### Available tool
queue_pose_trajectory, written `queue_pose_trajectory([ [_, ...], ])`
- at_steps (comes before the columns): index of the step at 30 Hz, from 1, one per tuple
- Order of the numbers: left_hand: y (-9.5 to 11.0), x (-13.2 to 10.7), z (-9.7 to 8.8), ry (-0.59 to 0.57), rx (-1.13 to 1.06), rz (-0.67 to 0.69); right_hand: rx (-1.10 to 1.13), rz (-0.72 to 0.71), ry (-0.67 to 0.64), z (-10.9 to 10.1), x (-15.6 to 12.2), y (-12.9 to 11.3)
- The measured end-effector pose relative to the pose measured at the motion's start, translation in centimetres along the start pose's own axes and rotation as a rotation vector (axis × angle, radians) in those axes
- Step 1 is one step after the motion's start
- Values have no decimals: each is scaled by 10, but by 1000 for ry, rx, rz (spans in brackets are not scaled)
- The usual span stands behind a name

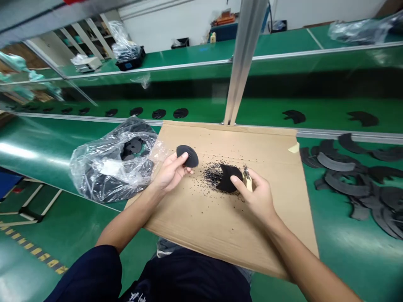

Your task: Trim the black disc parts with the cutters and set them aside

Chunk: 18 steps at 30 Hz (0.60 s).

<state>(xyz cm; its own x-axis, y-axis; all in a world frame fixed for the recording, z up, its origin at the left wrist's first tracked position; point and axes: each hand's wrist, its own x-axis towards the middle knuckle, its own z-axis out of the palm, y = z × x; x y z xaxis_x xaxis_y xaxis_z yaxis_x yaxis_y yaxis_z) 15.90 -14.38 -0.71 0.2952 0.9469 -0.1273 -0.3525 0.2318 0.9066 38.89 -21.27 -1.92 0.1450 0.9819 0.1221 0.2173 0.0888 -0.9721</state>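
My left hand (170, 172) holds a round black foam disc (187, 156) by its edge, above the sheet of brown cardboard (201, 222). My right hand (253, 199) grips a small metal-tipped cutter with a tan handle (247, 179). Its fingers also touch a black foam piece with a jagged outline (227, 178), which sits on the cardboard or just above it. Black crumbs (211, 176) lie scattered on the cardboard under and around that piece. The cutter's blades are partly hidden by my fingers.
A clear plastic bag of black foam parts (113, 161) lies left of the cardboard. Curved black foam pieces (349, 180) are heaped on the green belt (340, 235) to the right. A row of black pieces (159, 113) lines the farther belt, behind a metal upright (244, 58).
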Motion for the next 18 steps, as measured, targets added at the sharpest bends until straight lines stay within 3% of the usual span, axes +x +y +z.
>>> queue_pose_trajectory([
  [3, -9, -1, 12, -142, 267, 98, 50, 65, -31, 0, 0, 1],
  [7, -24, -4, 20, -220, 401, 150, 134, 118, -81, 0, 0, 1],
  [11, -38, -5, 17, -253, 540, 199, 143, 129, -100, 0, -1, 1],
  [18, -44, -10, 17, -218, 861, 545, 89, 131, -95, 3, -3, 4],
])
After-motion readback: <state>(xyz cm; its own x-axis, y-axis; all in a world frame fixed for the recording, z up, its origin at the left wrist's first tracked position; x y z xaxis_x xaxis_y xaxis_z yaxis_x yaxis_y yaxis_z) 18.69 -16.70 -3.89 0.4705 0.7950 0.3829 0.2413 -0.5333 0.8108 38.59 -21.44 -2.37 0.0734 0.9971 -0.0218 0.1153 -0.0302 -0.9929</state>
